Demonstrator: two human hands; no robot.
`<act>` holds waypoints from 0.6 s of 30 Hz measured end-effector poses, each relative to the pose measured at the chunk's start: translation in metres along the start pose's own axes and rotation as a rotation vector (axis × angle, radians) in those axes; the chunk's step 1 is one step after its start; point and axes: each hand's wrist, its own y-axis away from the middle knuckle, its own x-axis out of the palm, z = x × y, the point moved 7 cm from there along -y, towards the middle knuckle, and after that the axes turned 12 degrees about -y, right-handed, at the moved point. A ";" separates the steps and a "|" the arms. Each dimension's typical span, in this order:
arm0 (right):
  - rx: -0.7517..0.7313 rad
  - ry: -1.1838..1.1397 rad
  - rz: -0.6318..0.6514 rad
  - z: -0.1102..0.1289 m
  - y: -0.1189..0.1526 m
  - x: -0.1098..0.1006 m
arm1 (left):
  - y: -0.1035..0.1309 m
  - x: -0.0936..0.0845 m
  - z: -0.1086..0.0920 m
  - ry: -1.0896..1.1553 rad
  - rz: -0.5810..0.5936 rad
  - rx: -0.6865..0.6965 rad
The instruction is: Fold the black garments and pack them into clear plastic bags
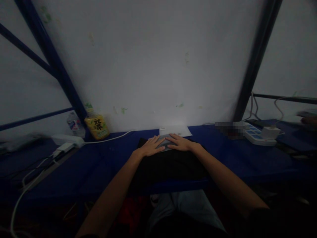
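Note:
A black cloth [170,165] lies on the blue table in front of me, reaching down to its front edge. On its far part is a grey patch [164,141], possibly a print or a flat item; I cannot make out which. My left hand [152,146] rests flat on the cloth at the patch's left side, fingers spread. At the right side of the patch, my right hand [180,143] lies flat too, its fingers apart. Neither hand grips anything. Just beyond the hands, a white sheet [184,131] lies near the wall.
A yellow package [98,127] and a plastic bottle [75,125] stand at the left by a blue post. White power strips sit at the left [65,139] and right [257,135], with cables. Another person's hand [310,120] shows at the far right edge.

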 end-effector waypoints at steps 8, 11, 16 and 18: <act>0.032 0.004 0.004 -0.005 -0.005 0.004 | -0.003 0.005 0.005 -0.042 -0.074 0.043; 0.020 -0.001 -0.020 -0.003 -0.005 0.003 | 0.002 -0.001 0.002 -0.071 -0.118 0.058; -0.065 -0.006 -0.082 0.003 -0.001 -0.005 | 0.012 -0.027 -0.015 -0.175 -0.301 0.164; -0.134 0.014 -0.114 0.009 0.002 -0.011 | 0.015 -0.034 -0.022 -0.214 -0.368 0.206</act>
